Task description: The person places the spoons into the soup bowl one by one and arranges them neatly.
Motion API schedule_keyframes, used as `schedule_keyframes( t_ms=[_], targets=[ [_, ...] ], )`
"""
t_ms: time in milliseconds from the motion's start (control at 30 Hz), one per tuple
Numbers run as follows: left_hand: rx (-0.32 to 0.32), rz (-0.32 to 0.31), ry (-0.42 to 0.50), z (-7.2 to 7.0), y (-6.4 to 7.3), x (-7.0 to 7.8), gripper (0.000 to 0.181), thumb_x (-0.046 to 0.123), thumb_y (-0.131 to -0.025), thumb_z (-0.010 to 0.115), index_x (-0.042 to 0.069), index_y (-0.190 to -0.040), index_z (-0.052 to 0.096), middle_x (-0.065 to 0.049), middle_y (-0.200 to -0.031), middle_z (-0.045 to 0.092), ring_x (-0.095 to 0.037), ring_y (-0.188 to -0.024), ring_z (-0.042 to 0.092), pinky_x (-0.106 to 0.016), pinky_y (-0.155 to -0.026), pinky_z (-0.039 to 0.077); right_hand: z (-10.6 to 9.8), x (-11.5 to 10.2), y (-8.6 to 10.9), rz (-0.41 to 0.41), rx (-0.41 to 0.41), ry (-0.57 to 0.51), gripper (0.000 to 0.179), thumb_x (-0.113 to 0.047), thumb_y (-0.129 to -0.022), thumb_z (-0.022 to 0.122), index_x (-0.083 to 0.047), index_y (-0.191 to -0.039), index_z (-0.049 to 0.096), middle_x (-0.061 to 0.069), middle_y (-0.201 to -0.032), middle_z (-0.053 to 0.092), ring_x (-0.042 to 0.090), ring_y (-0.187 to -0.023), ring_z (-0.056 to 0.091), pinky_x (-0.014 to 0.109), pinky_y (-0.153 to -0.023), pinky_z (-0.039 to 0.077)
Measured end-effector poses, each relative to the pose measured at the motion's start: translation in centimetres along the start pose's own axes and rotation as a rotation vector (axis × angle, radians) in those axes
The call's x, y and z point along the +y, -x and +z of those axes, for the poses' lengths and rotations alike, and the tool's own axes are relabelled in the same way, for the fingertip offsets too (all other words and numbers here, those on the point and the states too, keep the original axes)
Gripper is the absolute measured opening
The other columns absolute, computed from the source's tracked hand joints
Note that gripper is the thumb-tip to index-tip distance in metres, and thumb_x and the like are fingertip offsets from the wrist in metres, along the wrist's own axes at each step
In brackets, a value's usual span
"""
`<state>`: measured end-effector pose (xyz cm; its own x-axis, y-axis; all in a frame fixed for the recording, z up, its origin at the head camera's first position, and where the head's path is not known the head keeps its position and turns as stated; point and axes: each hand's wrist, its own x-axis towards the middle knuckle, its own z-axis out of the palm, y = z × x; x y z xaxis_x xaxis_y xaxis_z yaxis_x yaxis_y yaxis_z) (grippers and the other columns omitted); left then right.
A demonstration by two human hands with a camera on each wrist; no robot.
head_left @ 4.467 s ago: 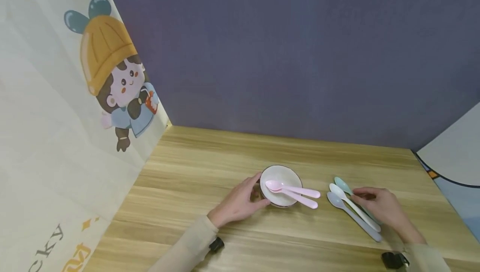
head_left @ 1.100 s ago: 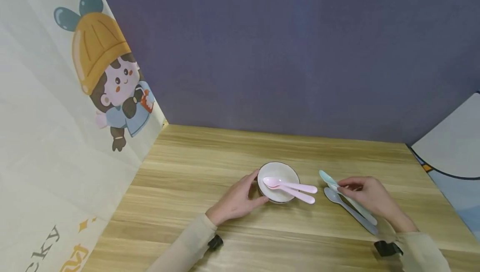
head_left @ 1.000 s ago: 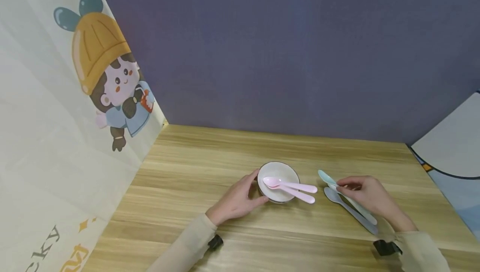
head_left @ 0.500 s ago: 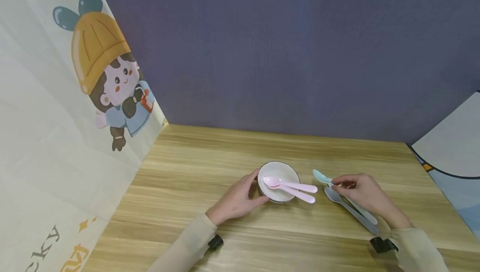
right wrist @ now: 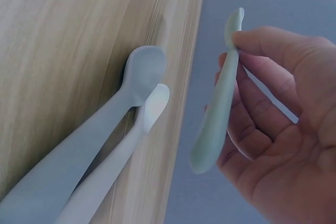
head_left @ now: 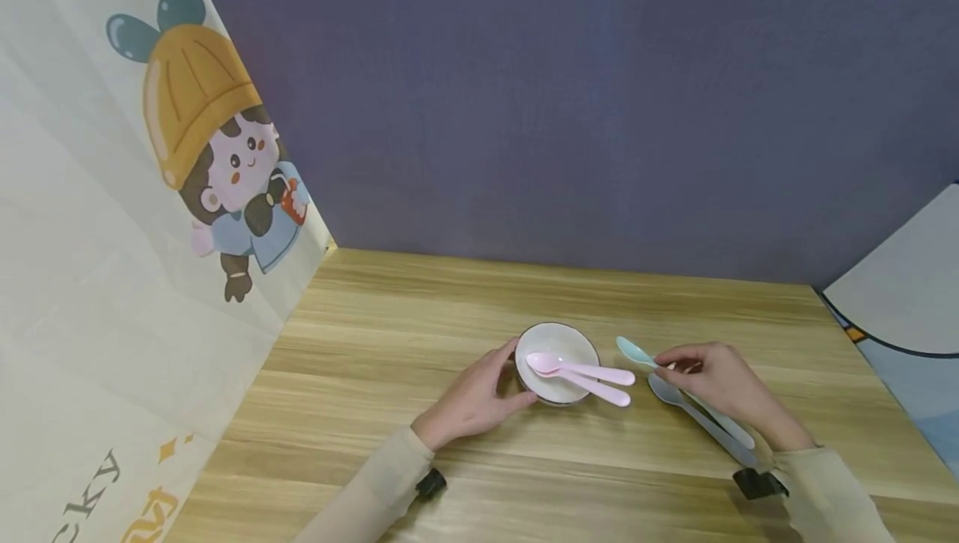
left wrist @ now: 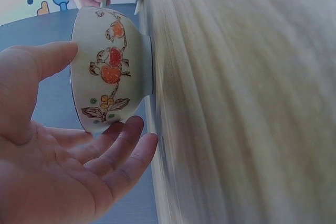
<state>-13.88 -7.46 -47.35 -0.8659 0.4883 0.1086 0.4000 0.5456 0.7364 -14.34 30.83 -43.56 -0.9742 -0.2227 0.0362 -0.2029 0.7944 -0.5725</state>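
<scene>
At left, my left hand grasps a round, dark-rimmed, ceramic-looking white bowl. Two pale-pink, plastic-looking spoons rest in it, handles projecting over its right rim. Farther right, my right hand pinches a slender mint-green, plastic-looking spoon by its neck. This spoon has just shifted left, nearer the bowl; I judge it now separated from the smooth grey spoon and white spoon, which lie together. The wood-grained bench is bordered by a cream cartoon-printed panel at left, a slate-blue panel at far side, and a pale printed panel at right.
</scene>
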Motion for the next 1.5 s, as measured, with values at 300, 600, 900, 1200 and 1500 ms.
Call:
schedule_keyframes(
  t_ms=[300, 600, 900, 1200, 1500],
  targets=[
    [0.0, -0.006, 0.003, 0.0, 0.0, 0.1, 0.083, 0.043, -0.099, 0.075, 0.023, -0.167, 0.034, 0.0, -0.15, 0.062, -0.021, -0.134, 0.061, -0.045, -0.116, 0.051, -0.1, -0.6, -0.3, -0.004, -0.018, 0.004, 0.017, -0.022, -0.096, 0.08, -0.012, -0.11, 0.084, -0.004, -0.093, 0.078, 0.002, -0.08, 0.066, 0.023, -0.069, 0.057],
    [0.001, -0.01, 0.003, 0.1, -0.1, 0.1, 0.084, 0.043, -0.098, 0.076, 0.024, -0.168, 0.033, 0.0, -0.15, 0.061, -0.021, -0.133, 0.062, -0.044, -0.116, 0.051, -0.6, -1.5, -0.7, 0.001, -0.057, -0.004, 0.019, -0.024, -0.097, 0.079, -0.012, -0.112, 0.083, -0.005, -0.094, 0.077, 0.005, -0.081, 0.065, 0.024, -0.068, 0.055],
    [-0.002, -0.017, 0.002, 0.1, -0.1, 0.1, 0.083, 0.043, -0.098, 0.076, 0.023, -0.167, 0.034, 0.0, -0.15, 0.061, -0.021, -0.134, 0.062, -0.045, -0.116, 0.051, -0.6, -1.9, -1.2, -0.014, -0.068, -0.002, 0.017, -0.021, -0.096, 0.079, -0.013, -0.111, 0.083, -0.004, -0.094, 0.078, 0.005, -0.082, 0.066, 0.024, -0.07, 0.056],
    [-0.001, -0.012, 0.004, 0.0, -0.1, 0.2, 0.084, 0.042, -0.098, 0.076, 0.023, -0.168, 0.033, -0.001, -0.15, 0.062, -0.021, -0.135, 0.061, -0.046, -0.116, 0.05, -0.4, -2.2, -1.6, -0.065, -0.062, -0.007, 0.015, -0.02, -0.097, 0.079, -0.013, -0.109, 0.084, -0.004, -0.097, 0.079, 0.0, -0.081, 0.065, 0.024, -0.071, 0.057],
    [-0.004, -0.011, -0.004, 0.1, -0.1, 0.1, 0.084, 0.041, -0.098, 0.077, 0.025, -0.168, 0.033, -0.001, -0.15, 0.061, -0.022, -0.135, 0.061, -0.046, -0.117, 0.05, -0.2, -2.9, -1.9, -0.085, -0.068, -0.023, 0.014, -0.014, -0.095, 0.079, -0.01, -0.107, 0.084, -0.005, -0.09, 0.078, 0.001, -0.078, 0.065, 0.023, -0.067, 0.056]
  ],
)
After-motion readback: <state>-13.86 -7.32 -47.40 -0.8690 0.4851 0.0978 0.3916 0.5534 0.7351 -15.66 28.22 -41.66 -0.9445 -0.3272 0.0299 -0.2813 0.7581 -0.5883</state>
